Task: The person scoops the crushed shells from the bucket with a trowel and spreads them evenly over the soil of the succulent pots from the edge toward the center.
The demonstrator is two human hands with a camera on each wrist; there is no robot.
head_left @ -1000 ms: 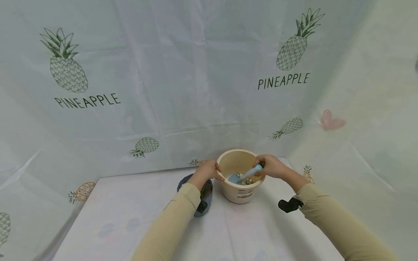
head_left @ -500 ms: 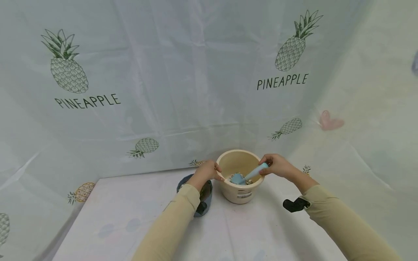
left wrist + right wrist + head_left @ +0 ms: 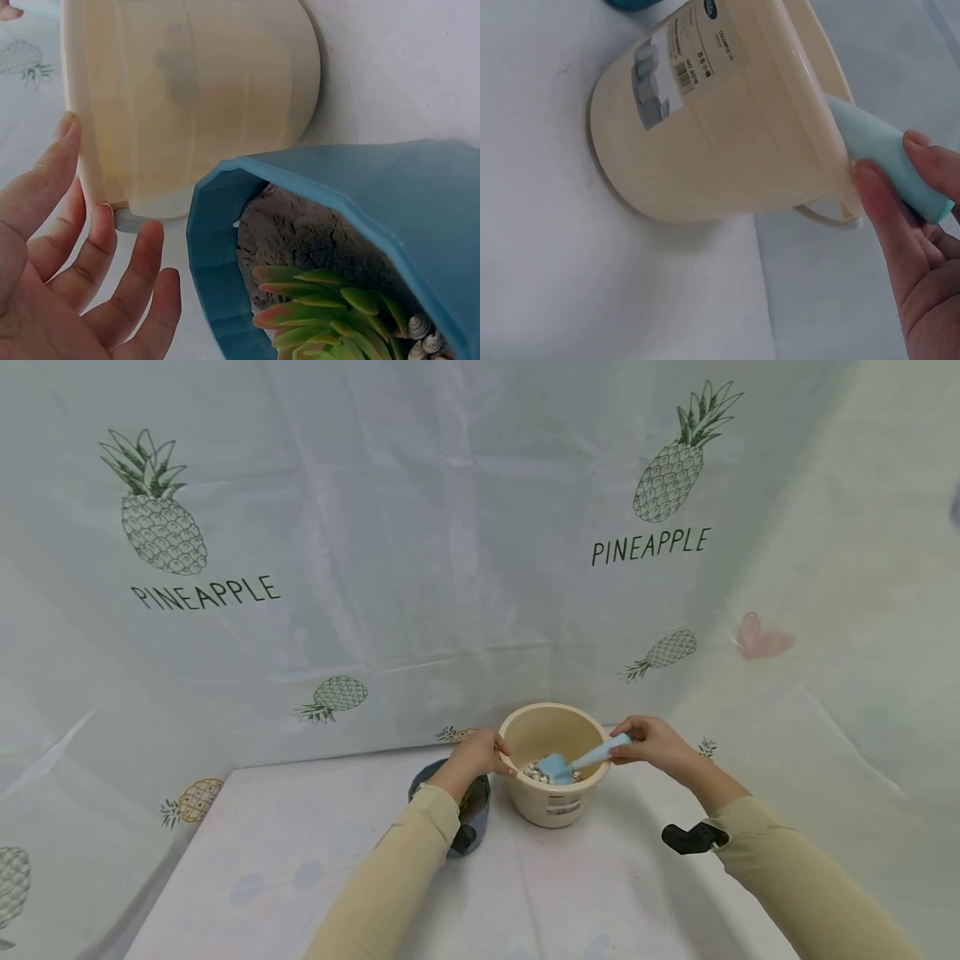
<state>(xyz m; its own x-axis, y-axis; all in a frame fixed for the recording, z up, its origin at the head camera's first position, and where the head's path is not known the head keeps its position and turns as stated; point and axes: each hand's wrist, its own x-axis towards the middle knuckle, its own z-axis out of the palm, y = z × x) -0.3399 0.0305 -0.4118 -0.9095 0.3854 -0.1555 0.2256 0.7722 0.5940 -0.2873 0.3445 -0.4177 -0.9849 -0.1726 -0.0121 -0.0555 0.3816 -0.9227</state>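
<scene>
A cream plastic bucket [image 3: 540,810] stands upright on the table. Thumb and fingers of my left hand [image 3: 474,755] pinch its rim on the left side, as the left wrist view confirms. My right hand [image 3: 658,748] grips the handle of a light blue toy shovel [image 3: 600,752] at the bucket's right rim. The shovel slants down into the bucket, its blade among small pale and brown pieces [image 3: 534,772], too small to tell whether pebbles or shells. In the right wrist view the handle [image 3: 881,146] lies between thumb and fingers; the blade is hidden there.
Left of the bucket, partly under my left forearm, stands a blue planter [image 3: 420,187] with dark soil, a green succulent [image 3: 330,307] and several small shells [image 3: 421,337]. A pineapple-print sheet [image 3: 450,568] rises close behind the bucket. The white-covered table [image 3: 315,843] extends left and forward.
My right hand has moved right, drawing the shovel's handle outward past the bucket's rim. The blade has shifted slightly right inside. My left hand stays on the rim.
</scene>
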